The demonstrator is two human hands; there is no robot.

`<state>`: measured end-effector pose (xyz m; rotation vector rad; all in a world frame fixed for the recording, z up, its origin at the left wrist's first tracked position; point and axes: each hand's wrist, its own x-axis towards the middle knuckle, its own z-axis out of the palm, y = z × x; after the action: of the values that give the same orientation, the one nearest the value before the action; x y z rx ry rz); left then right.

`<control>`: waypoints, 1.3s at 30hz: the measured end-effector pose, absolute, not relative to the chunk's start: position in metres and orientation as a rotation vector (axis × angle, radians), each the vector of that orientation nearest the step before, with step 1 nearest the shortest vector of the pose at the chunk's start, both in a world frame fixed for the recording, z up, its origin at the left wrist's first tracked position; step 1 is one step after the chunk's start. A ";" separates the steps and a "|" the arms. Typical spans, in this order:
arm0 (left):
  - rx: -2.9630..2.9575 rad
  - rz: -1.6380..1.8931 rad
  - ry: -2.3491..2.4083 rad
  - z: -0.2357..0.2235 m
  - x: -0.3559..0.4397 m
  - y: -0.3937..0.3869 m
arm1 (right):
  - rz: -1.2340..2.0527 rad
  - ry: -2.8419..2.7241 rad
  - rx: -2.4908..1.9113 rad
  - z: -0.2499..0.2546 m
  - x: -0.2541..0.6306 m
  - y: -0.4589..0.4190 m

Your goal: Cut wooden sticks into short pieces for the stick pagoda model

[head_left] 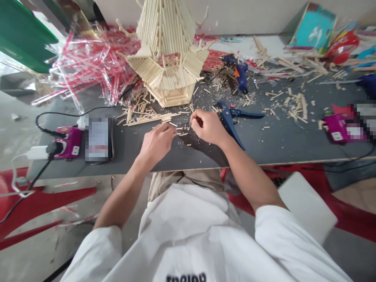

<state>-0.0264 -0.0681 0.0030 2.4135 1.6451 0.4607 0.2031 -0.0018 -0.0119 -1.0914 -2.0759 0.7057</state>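
Observation:
My left hand (158,141) rests low over the table, its fingers bent and pressed together. Short wooden sticks (182,134) lie right at its fingertips; whether one is pinched there is hard to see. Curled into a loose pinch, my right hand (208,126) is just to the right, and what its fingers hold, if anything, is hidden. Behind both hands stands a tower-like model (173,80) built of thin wooden sticks. A row of longer sticks (152,118) lies in front of it. Blue-handled cutters (230,119) lie open beside my right hand.
A blue glue gun (241,74) lies behind the cutters. Red-and-clear plastic wrappers (96,62) are heaped at the left. A phone (99,140) and a purple power socket (69,141) with cables sit left; another purple socket (342,127) is right. Stick offcuts (299,107) litter the table.

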 end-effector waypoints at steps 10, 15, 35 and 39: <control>2.347 0.540 1.690 0.023 -0.051 -0.045 | 0.697 -2.085 -1.148 -0.012 0.206 0.000; 2.414 0.319 1.650 0.026 -0.049 -0.023 | 0.655 -2.091 -1.131 -0.014 0.208 0.002; 2.363 0.796 1.454 0.021 -0.030 -0.024 | 0.241 -2.240 -1.849 0.000 0.314 -0.032; 2.091 0.869 1.205 0.027 -0.013 -0.017 | 0.278 -2.384 -1.988 -0.006 0.334 -0.035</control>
<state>-0.0128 -0.0168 0.0274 2.0910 1.2051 0.8689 0.3342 -0.0346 -0.0056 -1.9879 -2.3842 0.2778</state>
